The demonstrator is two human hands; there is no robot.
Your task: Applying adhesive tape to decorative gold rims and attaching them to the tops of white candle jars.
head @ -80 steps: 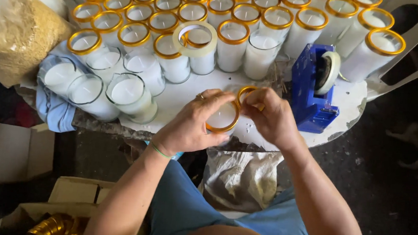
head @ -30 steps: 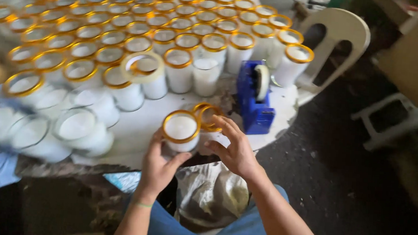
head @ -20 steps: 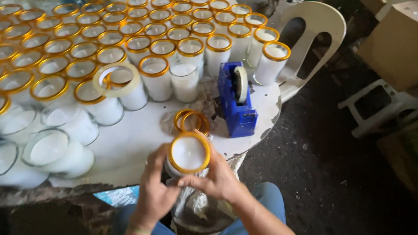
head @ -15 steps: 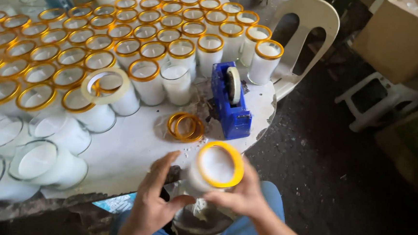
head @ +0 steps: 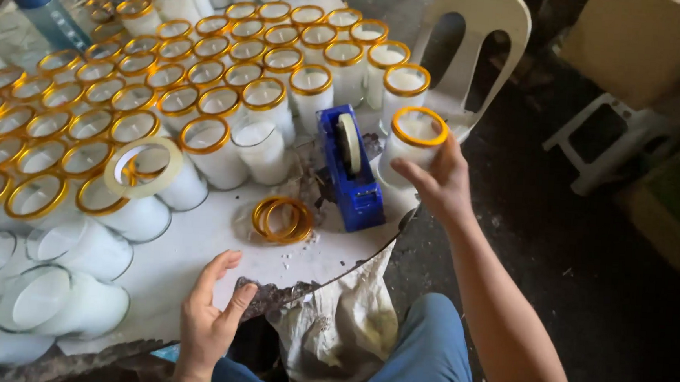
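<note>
Head view: half a second ago I was holding the gold-rimmed candle glass (head: 410,146) low at the bench (head: 203,242) edge with both hands around it; now I am carrying it in my right hand (head: 441,181) alone, out at two o'clock, just beside the last glasses of the gold-rimmed rows (head: 206,65) and right of the blue tape dispenser (head: 350,172). My right grip is wrapping the glass's lower wall, pinching it, with the arm stretching forward and the wrist bending inward. My left hand (head: 210,317) is coming away free at seven o'clock, hovering over the near bench edge, its grip spread and holding nothing. The loose gold rings (head: 283,219) are lying at the centre, near the dispenser's foot. A roll of clear tape (head: 143,168) is sitting atop a glass at nine o'clock. A brown cardboard box (head: 640,40) is standing at one o'clock, behind a white stool (head: 595,144). A pale sack (head: 339,332) is hanging at six o'clock.
</note>
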